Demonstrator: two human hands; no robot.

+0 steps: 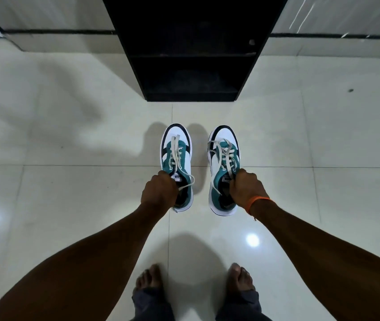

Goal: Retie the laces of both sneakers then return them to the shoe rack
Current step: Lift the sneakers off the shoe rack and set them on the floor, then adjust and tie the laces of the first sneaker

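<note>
Two white, teal and black sneakers point away from me, side by side above the tiled floor. My left hand point(158, 189) grips the left sneaker point(177, 156) at its collar, and a loose cream lace end trails over the opening. My right hand point(245, 188), with an orange thread on the wrist, grips the right sneaker point(224, 158) at its collar; its laces lie in loops over the tongue. Both shoes cast shadows on the floor, so they seem held slightly off it. The black shoe rack point(193, 54) stands straight ahead with dark, bare-looking shelves.
Glossy pale floor tiles point(68, 181) spread all around. My bare feet point(149, 281) stand at the bottom of the view. White wall panels with a dark skirting line point(57, 31) flank the rack on both sides.
</note>
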